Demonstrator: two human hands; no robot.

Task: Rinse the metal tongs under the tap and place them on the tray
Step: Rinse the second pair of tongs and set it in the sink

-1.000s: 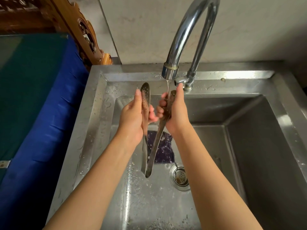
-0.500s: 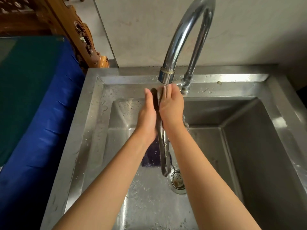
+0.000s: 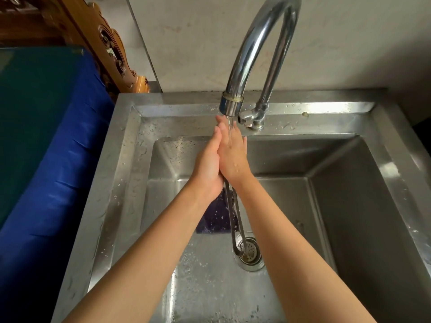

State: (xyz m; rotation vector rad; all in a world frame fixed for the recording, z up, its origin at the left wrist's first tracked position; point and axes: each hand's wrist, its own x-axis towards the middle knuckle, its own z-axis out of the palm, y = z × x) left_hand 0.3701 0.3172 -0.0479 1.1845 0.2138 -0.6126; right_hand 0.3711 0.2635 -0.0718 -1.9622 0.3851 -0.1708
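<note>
The metal tongs [image 3: 235, 213] hang down from between my palms, their looped end over the drain. My left hand [image 3: 208, 167] and my right hand [image 3: 233, 157] are pressed flat together around the tongs' upper ends, which are hidden between them. Both hands sit directly under the chrome tap's spout [image 3: 231, 106]. A thin stream of water runs onto the back of my right hand. No tray is in view.
The steel sink [image 3: 130, 173] has a deep basin with a drain strainer [image 3: 250, 252] and a dark purple cloth [image 3: 215, 217] on its floor. A blue and green covered surface [image 3: 46, 136] lies left of the sink. A carved wooden piece [image 3: 112, 52] stands behind it.
The tongs' arms were spread apart a second ago. My hands have squeezed them together, palms now flat against each other, and have slid up higher under the spout.
</note>
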